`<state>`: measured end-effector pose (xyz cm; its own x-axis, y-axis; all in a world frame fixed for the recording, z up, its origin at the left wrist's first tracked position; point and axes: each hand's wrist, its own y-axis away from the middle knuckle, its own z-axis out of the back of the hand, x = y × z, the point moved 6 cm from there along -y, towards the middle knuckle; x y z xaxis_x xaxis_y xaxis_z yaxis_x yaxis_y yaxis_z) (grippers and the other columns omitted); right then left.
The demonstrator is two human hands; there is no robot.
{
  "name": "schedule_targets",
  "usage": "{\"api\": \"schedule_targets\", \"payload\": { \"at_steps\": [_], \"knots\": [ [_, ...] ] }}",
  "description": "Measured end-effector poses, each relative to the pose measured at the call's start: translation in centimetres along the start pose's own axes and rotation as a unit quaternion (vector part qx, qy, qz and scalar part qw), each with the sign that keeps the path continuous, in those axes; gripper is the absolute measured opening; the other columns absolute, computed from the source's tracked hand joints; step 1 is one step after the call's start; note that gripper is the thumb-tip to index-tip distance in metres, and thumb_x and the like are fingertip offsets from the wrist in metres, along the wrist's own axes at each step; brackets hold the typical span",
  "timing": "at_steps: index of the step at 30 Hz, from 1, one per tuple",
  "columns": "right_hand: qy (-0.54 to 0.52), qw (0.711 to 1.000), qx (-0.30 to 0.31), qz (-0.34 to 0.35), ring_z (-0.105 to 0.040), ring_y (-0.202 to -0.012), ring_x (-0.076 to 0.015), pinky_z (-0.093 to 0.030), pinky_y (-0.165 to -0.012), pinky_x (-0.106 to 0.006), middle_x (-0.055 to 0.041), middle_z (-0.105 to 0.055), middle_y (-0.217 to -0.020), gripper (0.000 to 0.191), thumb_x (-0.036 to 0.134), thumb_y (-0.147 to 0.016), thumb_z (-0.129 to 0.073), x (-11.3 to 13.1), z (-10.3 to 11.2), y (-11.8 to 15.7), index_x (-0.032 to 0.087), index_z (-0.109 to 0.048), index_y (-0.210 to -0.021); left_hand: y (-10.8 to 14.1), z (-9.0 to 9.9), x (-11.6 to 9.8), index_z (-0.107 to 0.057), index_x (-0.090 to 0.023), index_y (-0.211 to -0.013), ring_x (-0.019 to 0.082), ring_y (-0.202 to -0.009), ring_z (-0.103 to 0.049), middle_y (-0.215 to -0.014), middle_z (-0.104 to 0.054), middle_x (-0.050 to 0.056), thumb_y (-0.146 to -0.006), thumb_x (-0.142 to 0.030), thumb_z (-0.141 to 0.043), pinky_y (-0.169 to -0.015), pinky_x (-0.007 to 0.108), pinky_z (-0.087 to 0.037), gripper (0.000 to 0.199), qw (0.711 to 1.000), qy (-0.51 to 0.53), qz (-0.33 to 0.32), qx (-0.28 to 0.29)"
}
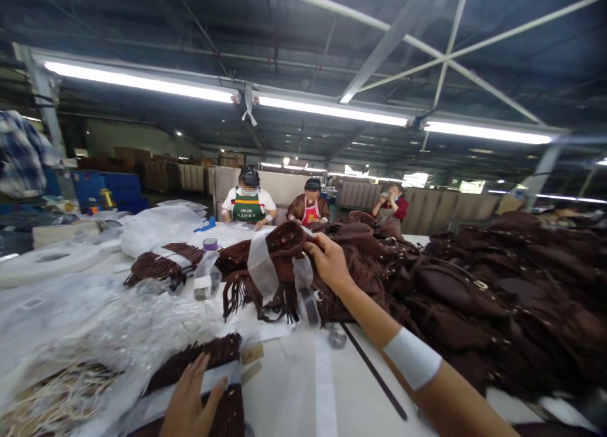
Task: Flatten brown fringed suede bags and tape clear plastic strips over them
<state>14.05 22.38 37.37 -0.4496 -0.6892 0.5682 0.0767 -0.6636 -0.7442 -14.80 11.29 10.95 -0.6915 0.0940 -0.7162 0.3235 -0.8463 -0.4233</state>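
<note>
My right hand (pixel 329 260) reaches across the table, its fingers pinched on the edge of a dark brown fringed bag (pixel 232 260). That bag is folded, has small brass studs, and a translucent white strip (pixel 262 266) passes around it. Its fringe hangs down at the front. Lower left, my left hand (pixel 192 393) lies with fingers stretched over a second brown fringed bundle (pixel 227 348), which is wrapped by a whitish band (pixel 159 404). The left palm's underside is hidden. Further back on the left sits another banded fringed bundle (pixel 165 263).
A large heap of brown bags (pixel 455 298) covers the right side. Clear plastic bags (pixel 118 317) spread over the left, near a tangle of pale cords (pixel 61 393). A purple tape roll (pixel 210 243) and a dark strap (pixel 374 374) lie on the table. Several people sit across it.
</note>
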Motion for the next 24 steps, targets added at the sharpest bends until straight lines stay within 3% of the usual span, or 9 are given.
{"api": "schedule_targets", "payload": {
  "at_steps": [2,4,7,9,12,15,18,21,24],
  "knots": [
    [0.036,0.999,-0.013,-0.003,-0.061,-0.079,-0.0166,-0.045,-0.074,-0.025,0.0001,-0.069,-0.083,0.02,0.034,-0.09,-0.053,0.9,0.8,1.8,0.02,-0.066,-0.092,-0.9,-0.9,-3.9,-0.051,-0.021,-0.135,0.03,-0.133,-0.048,-0.15,-0.046,0.011,-0.084,-0.058,-0.053,-0.109,0.047,-0.043,0.064,0.986,0.165,0.017,0.018],
    [0.071,0.997,-0.022,-0.01,-0.063,-0.08,-0.0173,-0.045,-0.076,-0.025,-0.0006,-0.071,-0.085,0.019,0.033,-0.092,-0.052,1.4,1.0,3.3,0.021,-0.067,-0.096,-1.6,-2.0,-8.3,-0.046,-0.024,-0.139,0.025,-0.113,-0.063,-0.152,-0.042,0.01,-0.081,-0.057,-0.06,-0.092,0.038,-0.054,0.067,0.949,0.31,0.039,0.036],
    [0.099,0.995,-0.028,-0.006,-0.066,-0.084,-0.0179,-0.047,-0.079,-0.025,-0.0014,-0.073,-0.09,0.02,0.032,-0.094,-0.052,1.8,0.8,4.8,0.023,-0.067,-0.103,-2.2,-4.4,-13.4,-0.047,-0.019,-0.135,0.022,-0.097,-0.068,-0.132,-0.061,0.013,-0.08,-0.056,-0.064,-0.077,0.033,-0.056,0.068,0.909,0.396,0.072,0.111],
    [0.11,0.993,-0.036,0.0,-0.067,-0.088,-0.0187,-0.047,-0.081,-0.026,-0.0017,-0.073,-0.095,0.021,0.032,-0.094,-0.053,1.7,0.8,5.0,0.024,-0.066,-0.108,-2.3,-6.2,-15.0,-0.052,-0.015,-0.128,0.023,-0.097,-0.067,-0.12,-0.067,0.014,-0.084,-0.057,-0.057,-0.077,0.034,-0.056,0.061,0.902,0.393,0.06,0.165],
    [0.136,0.988,-0.077,-0.002,-0.068,-0.093,-0.0207,-0.048,-0.084,-0.029,-0.0034,-0.074,-0.101,0.026,0.032,-0.094,-0.054,0.5,2.0,4.2,0.024,-0.063,-0.116,-1.8,-8.7,-14.0,-0.063,-0.011,-0.111,0.023,-0.091,-0.068,-0.103,-0.073,0.014,-0.084,-0.059,-0.054,-0.079,0.035,-0.054,0.055,0.913,0.326,0.032,0.241],
    [0.159,0.977,-0.143,-0.015,-0.068,-0.096,-0.0228,-0.049,-0.086,-0.032,-0.0063,-0.073,-0.106,0.03,0.034,-0.092,-0.056,-2.0,5.0,2.6,0.022,-0.061,-0.12,-0.5,-10.1,-10.1,-0.067,-0.014,-0.089,0.02,-0.075,-0.067,-0.082,-0.073,0.01,-0.086,-0.055,-0.048,-0.069,0.032,-0.051,0.046,0.921,0.226,0.022,0.316],
    [0.169,0.959,-0.225,-0.034,-0.068,-0.095,-0.0244,-0.049,-0.086,-0.035,-0.008,-0.073,-0.105,0.032,0.037,-0.09,-0.058,-5.1,9.3,1.3,0.021,-0.062,-0.117,1.4,-10.1,-5.6,-0.062,-0.018,-0.069,0.02,-0.066,-0.063,-0.066,-0.068,0.006,-0.087,-0.039,-0.044,-0.065,0.032,-0.046,0.034,0.926,0.078,0.004,0.368],
    [0.162,0.942,-0.29,-0.049,-0.067,-0.093,-0.0244,-0.049,-0.085,-0.037,-0.0075,-0.073,-0.101,0.032,0.041,-0.088,-0.059,-7.9,13.4,0.7,0.02,-0.063,-0.112,3.2,-9.5,-2.9,-0.063,-0.02,-0.067,0.023,-0.081,-0.065,-0.075,-0.07,0.006,-0.071,-0.019,-0.055,-0.08,0.035,-0.044,0.009,0.912,-0.044,-0.027,0.406],
    [0.135,0.935,-0.321,-0.067,-0.066,-0.092,-0.023,-0.048,-0.087,-0.039,-0.0066,-0.072,-0.101,0.033,0.042,-0.085,-0.061,-10.0,16.3,1.3,0.02,-0.064,-0.109,4.7,-9.2,-3.0,-0.068,-0.023,-0.089,0.021,-0.098,-0.064,-0.099,-0.072,0.005,-0.07,-0.012,-0.052,-0.089,0.032,-0.042,0.028,0.884,-0.101,-0.092,0.447]
  ]
}}
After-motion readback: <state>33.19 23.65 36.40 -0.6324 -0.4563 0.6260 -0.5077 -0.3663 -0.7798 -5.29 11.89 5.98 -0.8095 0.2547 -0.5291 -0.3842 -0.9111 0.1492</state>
